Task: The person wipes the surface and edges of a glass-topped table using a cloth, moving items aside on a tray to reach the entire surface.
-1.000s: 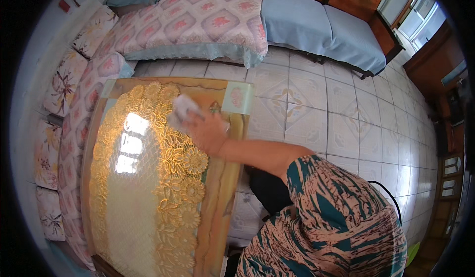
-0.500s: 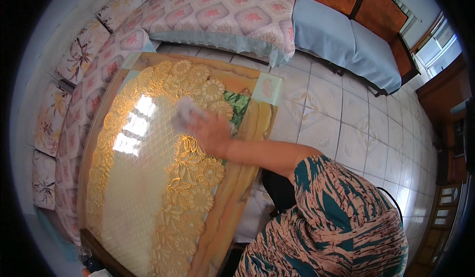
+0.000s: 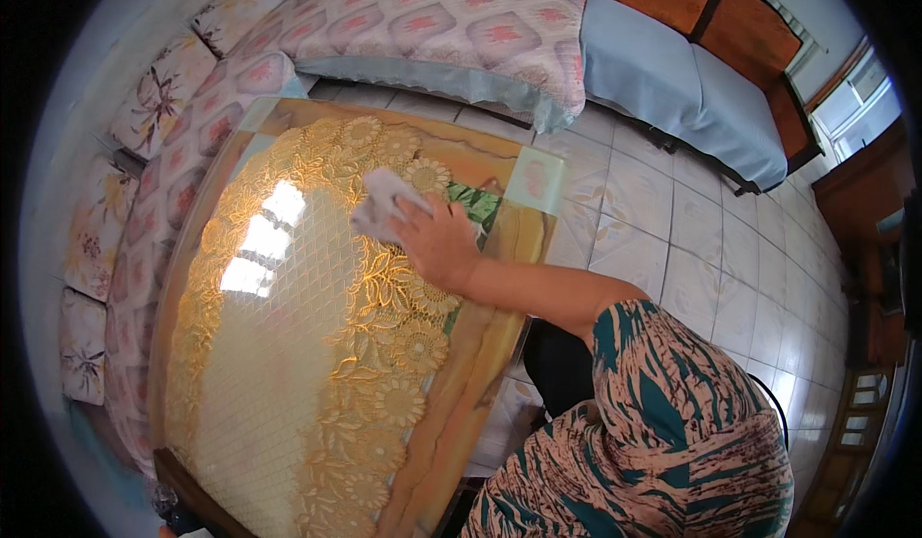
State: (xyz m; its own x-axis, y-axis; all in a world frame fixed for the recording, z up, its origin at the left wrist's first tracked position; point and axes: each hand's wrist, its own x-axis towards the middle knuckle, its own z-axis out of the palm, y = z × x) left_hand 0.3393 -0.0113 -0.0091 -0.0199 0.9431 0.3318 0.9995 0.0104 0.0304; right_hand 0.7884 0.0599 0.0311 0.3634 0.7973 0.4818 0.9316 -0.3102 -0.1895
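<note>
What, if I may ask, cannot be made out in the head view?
In the head view:
Part of the green leaf print: hidden by the right hand.
Underside of the pale cloth: hidden by the cloth itself.
Small dark item, lower left: too small to identify.
Left hand: outside the picture or hidden; cannot tell which.

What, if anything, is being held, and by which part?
A pale cloth, held from above by the right hand, fingers over its nearer part; another part juts past the fingertips. The grip underneath is hidden.
</note>
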